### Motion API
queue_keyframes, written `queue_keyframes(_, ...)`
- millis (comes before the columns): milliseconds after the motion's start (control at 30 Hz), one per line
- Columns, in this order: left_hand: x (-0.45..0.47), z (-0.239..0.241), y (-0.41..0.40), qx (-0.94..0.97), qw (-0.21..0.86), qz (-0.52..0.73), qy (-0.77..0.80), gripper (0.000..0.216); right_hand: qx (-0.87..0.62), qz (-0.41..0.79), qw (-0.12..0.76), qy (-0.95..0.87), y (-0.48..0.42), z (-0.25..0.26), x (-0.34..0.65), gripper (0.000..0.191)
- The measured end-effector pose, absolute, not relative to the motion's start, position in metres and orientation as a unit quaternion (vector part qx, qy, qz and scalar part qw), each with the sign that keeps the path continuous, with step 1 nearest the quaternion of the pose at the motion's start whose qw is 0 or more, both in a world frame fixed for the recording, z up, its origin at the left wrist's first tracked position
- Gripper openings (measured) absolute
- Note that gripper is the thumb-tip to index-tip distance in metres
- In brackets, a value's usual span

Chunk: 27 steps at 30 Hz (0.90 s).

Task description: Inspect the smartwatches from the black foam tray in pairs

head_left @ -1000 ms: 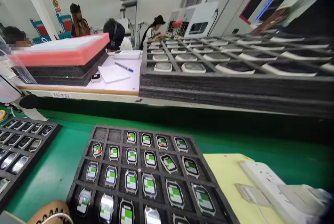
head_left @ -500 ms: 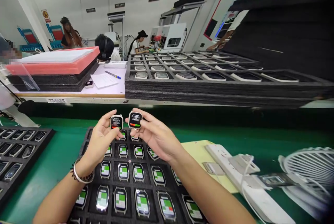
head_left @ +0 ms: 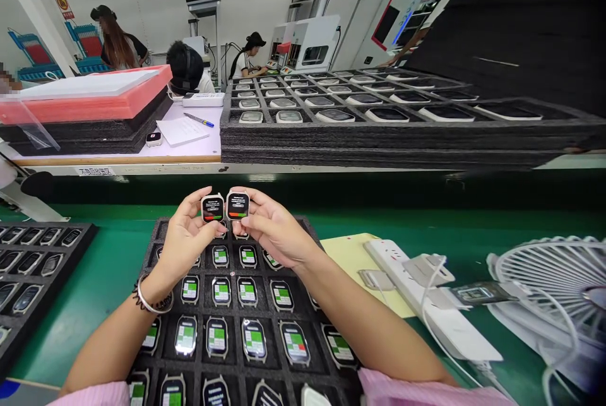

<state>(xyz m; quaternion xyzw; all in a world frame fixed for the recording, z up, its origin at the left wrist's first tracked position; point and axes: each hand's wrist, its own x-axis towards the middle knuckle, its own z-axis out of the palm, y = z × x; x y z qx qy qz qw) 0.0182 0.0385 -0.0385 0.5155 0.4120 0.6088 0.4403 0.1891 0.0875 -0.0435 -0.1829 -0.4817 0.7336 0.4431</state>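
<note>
My left hand [head_left: 184,238] grips a smartwatch body [head_left: 213,208] with a dark screen showing text and a green-red bar. My right hand [head_left: 272,229] pinches a second, similar smartwatch body [head_left: 237,204] right beside it. Both are held side by side, screens facing me, above the far end of a black foam tray [head_left: 326,280] whose pockets hold several watch bodies [head_left: 254,338] with green and white screens. A bracelet sits on my left wrist.
Another foam tray of watches [head_left: 28,261] lies at left on the green belt [head_left: 113,248]. A white power strip [head_left: 426,298] on a yellow sheet and a white fan [head_left: 549,292] stand at right. Stacked foam trays [head_left: 379,134] fill the bench behind; other people work beyond.
A second ago no hands were in view. Both hands came up over the tray holding a watch each, and now hold them closer together, slightly higher in the frame.
</note>
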Motion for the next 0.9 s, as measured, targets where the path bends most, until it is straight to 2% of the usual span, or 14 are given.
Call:
queue_keyframes(367, 0.0184, -0.0377, 0.0383, 0.493, 0.47, 0.598, 0.422, 0.044, -0.216, 0.693, 0.47, -0.503, 0.0888, -0.0461, 0.1853, 0.038)
queue_keyframes(900, 0.017, -0.035, 0.0437, 0.482, 0.488, 0.59, 0.426, 0.051, -0.221, 0.7, 0.469, -0.492, 0.0939, -0.0463, 0.1843, 0.041)
